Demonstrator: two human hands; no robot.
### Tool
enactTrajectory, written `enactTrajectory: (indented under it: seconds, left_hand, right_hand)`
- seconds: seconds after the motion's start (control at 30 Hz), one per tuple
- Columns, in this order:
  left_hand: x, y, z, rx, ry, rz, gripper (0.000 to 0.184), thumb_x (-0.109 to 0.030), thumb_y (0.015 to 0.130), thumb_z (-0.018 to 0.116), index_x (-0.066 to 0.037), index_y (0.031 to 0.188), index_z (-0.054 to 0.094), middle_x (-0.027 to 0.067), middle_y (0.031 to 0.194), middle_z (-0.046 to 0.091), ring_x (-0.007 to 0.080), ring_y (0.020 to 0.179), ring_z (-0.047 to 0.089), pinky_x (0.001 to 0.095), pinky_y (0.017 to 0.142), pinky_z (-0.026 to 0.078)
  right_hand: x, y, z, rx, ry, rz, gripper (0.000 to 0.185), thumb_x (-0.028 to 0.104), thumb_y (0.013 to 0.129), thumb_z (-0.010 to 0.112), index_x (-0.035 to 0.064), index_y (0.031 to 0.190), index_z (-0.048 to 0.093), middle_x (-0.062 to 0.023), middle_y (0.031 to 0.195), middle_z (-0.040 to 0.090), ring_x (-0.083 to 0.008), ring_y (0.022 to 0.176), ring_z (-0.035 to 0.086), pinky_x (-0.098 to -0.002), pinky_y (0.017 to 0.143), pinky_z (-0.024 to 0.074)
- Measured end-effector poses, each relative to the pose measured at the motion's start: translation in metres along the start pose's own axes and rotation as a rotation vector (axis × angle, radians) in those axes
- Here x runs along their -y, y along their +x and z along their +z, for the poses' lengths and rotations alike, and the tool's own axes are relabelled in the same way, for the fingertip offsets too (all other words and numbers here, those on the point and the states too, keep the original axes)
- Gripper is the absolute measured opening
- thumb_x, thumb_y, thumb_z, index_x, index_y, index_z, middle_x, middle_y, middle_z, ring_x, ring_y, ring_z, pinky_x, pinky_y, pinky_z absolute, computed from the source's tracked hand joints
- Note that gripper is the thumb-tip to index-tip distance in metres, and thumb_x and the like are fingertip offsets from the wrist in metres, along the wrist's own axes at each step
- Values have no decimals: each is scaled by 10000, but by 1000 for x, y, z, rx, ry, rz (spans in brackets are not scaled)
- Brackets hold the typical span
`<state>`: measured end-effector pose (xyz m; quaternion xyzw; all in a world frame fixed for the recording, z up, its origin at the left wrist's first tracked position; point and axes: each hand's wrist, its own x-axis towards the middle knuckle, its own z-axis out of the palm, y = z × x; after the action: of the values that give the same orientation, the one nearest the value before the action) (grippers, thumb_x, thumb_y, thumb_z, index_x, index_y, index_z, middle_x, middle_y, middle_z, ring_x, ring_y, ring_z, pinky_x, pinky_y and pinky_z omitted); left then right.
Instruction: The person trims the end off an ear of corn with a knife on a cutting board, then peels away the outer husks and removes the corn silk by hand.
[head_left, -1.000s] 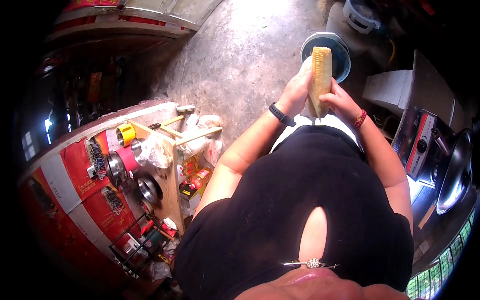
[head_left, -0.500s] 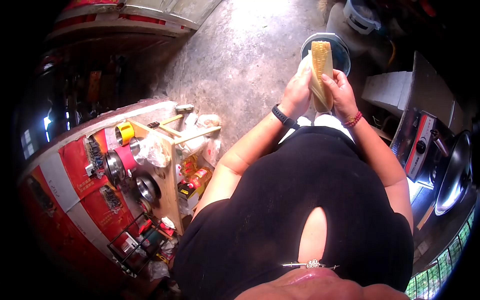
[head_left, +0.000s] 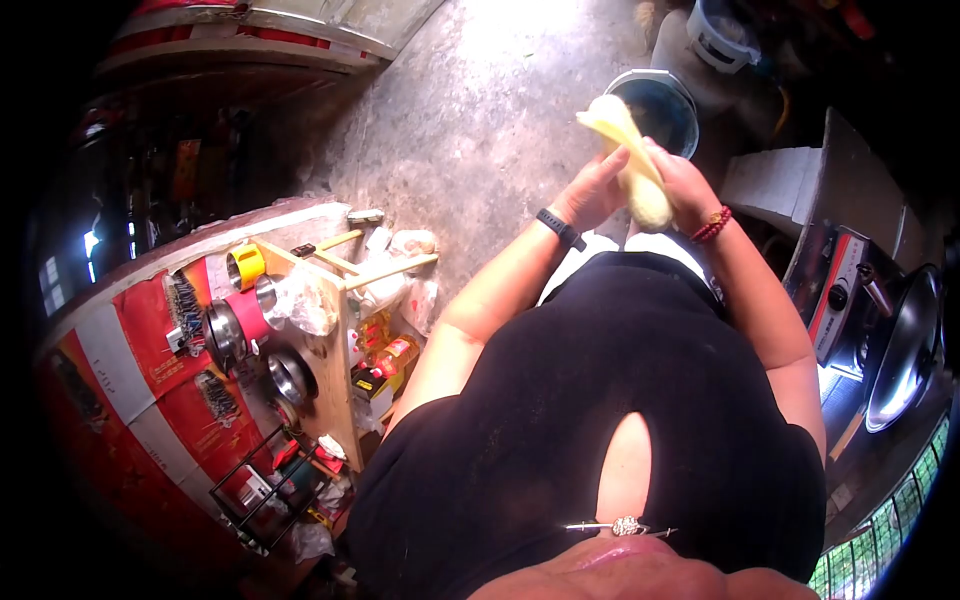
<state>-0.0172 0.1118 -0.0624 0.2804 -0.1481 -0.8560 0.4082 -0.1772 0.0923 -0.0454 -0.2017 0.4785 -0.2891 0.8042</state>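
Note:
An ear of corn (head_left: 651,206) is held between my two hands, in front of my waist. A pale yellow-green husk (head_left: 612,116) sticks out from it towards the upper left. My left hand (head_left: 592,188), below a dark wristband, is closed on the left side of the ear. My right hand (head_left: 686,186), with a red beaded bracelet at its wrist, wraps the right side, fingers partly hidden behind the corn. Just beyond the hands a bucket (head_left: 668,103) stands on the floor, partly covered by the husk and hands.
On the left, a wooden shelf unit (head_left: 345,385) holds a yellow mug (head_left: 245,266), metal pots and bags. A stove (head_left: 840,290) and a wok (head_left: 905,350) are at the right. Farther off, another bucket (head_left: 722,40) stands on the concrete floor (head_left: 480,130).
The ear was upright with kernels showing at the top; now it is tilted, with the husk pointing upper left. Both hands have moved slightly towards my body and shifted their grip.

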Motion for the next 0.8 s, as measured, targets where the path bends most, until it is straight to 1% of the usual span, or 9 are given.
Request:
enactTrajectory:
  seconds: [0.07,0.1,0.23,0.33,0.4,0.47,0.5,0.63,0.8]
  left_hand:
    - [8,10,-4,-65,-213,-30,545,-436,884,637,-72,1260,486,120,1201,581,260,1122,562,454,1016,421]
    - [9,13,-9,-69,-227,-18,532,-433,886,633,-70,1251,496,128,1186,589,267,1103,573,464,1000,433]
    - [2,13,-9,-68,-266,39,530,-418,891,622,-40,1243,504,146,1166,598,293,1073,588,482,974,451]
    - [0,18,-26,-64,-332,29,570,-410,889,624,4,1255,483,170,1174,587,321,1085,578,486,969,458]
    - [1,19,-28,-255,-230,195,663,-437,868,643,43,1278,443,224,1181,564,344,1084,573,513,965,463]
    - [-4,16,-29,-274,-280,158,654,-428,870,648,39,1278,439,225,1175,565,335,1055,586,507,954,474]
    - [-4,18,-40,-237,-318,101,629,-416,877,647,34,1266,440,219,1156,575,325,1031,596,500,935,489]
    - [-5,16,-31,-304,-125,226,560,-403,899,623,22,1226,465,209,1099,602,314,976,620,490,866,528]
    - [-9,12,-26,-306,-79,235,517,-368,897,638,0,1219,471,202,1081,610,307,943,632,476,842,541]
  right_hand:
    - [-7,6,8,-41,-103,-72,405,362,991,480,-14,1052,616,-47,905,651,-108,743,609,-252,665,495]
    - [-16,18,-1,-13,-90,-59,317,280,997,484,3,1100,596,-58,974,646,-118,811,622,-250,722,507]
    - [-11,10,0,79,26,-136,339,302,989,483,-3,1097,583,-58,1035,620,-121,912,588,-267,781,489]
    - [13,-21,15,-84,-289,-195,350,288,989,475,2,1161,581,-55,1070,616,-121,941,586,-273,789,495]
    - [8,-20,5,-60,-354,-186,362,290,962,528,0,1161,612,-46,1012,643,-100,868,596,-255,723,507]
    - [5,-26,3,-1,-448,-103,351,288,942,567,0,1130,639,-43,970,660,-90,820,600,-242,686,509]
    - [-3,-25,3,-46,-457,-207,278,232,888,651,-10,1020,686,-30,849,678,-71,710,589,-224,621,492]
    - [-9,-22,5,-140,-446,-276,147,115,814,711,-12,890,719,-17,716,671,-51,585,555,-213,554,446]
    - [-15,-22,5,-149,-453,-296,131,107,819,682,-23,835,690,-21,697,651,-45,580,547,-211,545,445]
